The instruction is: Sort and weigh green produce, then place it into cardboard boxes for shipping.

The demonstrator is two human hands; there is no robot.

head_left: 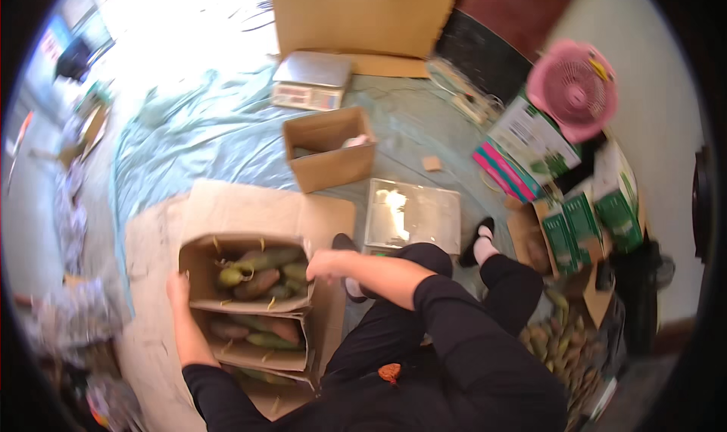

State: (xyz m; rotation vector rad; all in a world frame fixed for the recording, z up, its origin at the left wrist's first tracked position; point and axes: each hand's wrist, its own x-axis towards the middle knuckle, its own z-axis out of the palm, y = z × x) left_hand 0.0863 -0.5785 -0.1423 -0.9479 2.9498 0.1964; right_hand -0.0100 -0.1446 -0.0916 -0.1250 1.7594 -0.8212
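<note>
An open cardboard box (250,305) stands at the left on a flat cardboard sheet, with long green and brown roots or fruits (261,269) inside; their exact kind is unclear. My left hand (178,290) is closed on its left edge. At its right edge, my right hand (327,265) is closed on the box's rim, though blur hides the fingertips. Yellow ties show along the rims. Nearer to me stand two more cartons, a middle carton (261,361) and another partly hidden, holding similar produce.
Beyond lie a smaller carton (333,163), a weighing scale (312,72) and a flat shiny metal platform (415,216) on blue-green sheeting. To the right are a pink basket (573,91), green boxes (579,231) and a produce heap (564,341). Plastic bags (76,315) crowd the left.
</note>
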